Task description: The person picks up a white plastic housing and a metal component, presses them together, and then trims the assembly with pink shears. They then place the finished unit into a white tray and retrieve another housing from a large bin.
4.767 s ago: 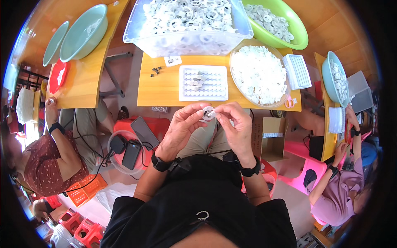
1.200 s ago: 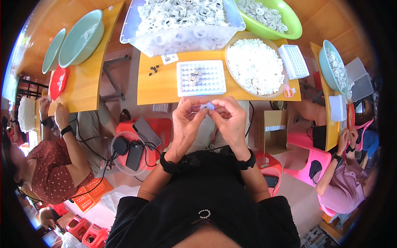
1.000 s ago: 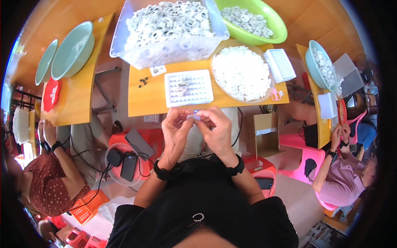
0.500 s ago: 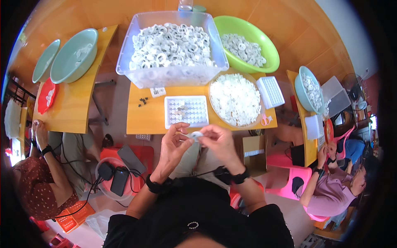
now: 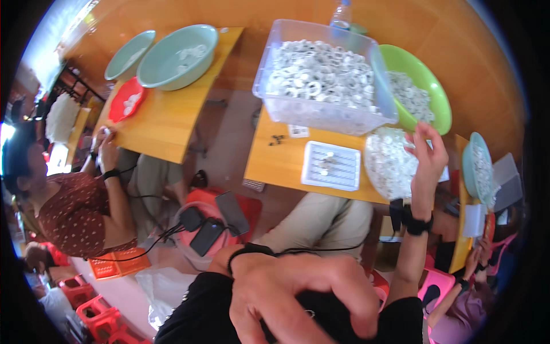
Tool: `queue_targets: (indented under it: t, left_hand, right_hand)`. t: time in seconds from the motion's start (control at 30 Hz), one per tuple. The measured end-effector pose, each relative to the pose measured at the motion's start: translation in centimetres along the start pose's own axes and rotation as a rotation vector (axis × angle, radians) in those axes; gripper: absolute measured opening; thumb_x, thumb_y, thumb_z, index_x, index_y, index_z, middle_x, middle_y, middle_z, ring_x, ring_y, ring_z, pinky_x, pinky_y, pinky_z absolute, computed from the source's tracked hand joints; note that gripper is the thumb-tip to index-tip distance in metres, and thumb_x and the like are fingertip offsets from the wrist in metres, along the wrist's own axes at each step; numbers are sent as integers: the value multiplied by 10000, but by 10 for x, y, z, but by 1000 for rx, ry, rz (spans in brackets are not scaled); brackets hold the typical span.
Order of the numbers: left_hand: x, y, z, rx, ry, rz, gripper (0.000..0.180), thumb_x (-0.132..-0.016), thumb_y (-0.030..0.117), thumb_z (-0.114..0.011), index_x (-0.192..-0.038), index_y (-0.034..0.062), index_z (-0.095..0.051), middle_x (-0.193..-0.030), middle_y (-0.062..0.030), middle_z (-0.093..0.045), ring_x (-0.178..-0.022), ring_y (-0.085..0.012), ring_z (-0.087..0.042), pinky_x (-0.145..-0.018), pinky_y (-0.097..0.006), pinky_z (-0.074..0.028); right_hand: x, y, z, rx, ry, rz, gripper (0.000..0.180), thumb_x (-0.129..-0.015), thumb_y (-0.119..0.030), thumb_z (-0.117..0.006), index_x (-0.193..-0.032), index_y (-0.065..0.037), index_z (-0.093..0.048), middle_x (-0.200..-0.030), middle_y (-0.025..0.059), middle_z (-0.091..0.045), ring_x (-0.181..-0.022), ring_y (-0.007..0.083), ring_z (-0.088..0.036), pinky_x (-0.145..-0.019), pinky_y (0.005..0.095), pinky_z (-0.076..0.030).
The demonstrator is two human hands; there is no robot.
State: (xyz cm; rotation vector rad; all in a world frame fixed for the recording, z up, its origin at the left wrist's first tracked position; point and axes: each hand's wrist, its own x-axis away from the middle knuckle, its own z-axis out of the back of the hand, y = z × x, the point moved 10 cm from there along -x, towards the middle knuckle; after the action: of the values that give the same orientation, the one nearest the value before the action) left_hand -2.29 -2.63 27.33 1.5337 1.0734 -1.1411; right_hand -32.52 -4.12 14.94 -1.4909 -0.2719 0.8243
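Note:
My left hand (image 5: 301, 295) is close to the camera at the lower middle, in front of my black shirt. Its fingers are bent and apart, and nothing shows in them. Out to the right, my right hand (image 5: 429, 153) is raised at the right side of a round tray of small white parts (image 5: 391, 163), fingers loosely curled and apart with nothing visible between them. On the table's front part lies a white compartment tray (image 5: 331, 166) with a few small pieces on it. The white ring-shaped part held earlier is not visible.
A clear plastic tub (image 5: 326, 112) full of white rings stands behind the compartment tray. Beside it is a green basin (image 5: 440, 97) of similar parts. Small black pieces (image 5: 277, 140) lie on the table (image 5: 266, 163). Co-workers sit left and right; a red stool (image 5: 249, 215) stands nearby.
My hands have parted: the left came down and back toward the camera, the right went out right and up. The view has turned, so the table appears farther right.

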Motion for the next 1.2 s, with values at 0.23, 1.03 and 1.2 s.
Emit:
queue_targets:
  t: [0.23,1.03,1.2]
  left_hand:
    - [3,-10,-6,125,223,-130,316,-887,348,-545,-901,75,-703,-1064,-248,-434,-907,-340,-513,-844,-389,-429]
    - [19,-38,-40,344,441,-192,498,-921,449,-410,-713,75,-665,-1050,-353,-422,-825,-391,-545,-731,-412,-495]
    - [36,-27,-47,-433,580,129,532,-935,467,-353,-701,87,-644,-1056,-325,-441,-828,-378,-549,-675,-420,-504]
  right_hand:
    - [72,57,13,2,-34,-155,124,-847,-19,-574,-965,4,-605,-814,35,-601,-673,110,-602,-561,212,-473]
    - [119,86,14,94,-68,-246,122,-832,29,-555,-940,24,-612,-848,39,-577,-654,98,-594,-578,193,-480]
    - [119,79,-4,88,-115,-212,128,-821,44,-555,-936,31,-611,-838,42,-570,-656,95,-582,-584,198,-486]
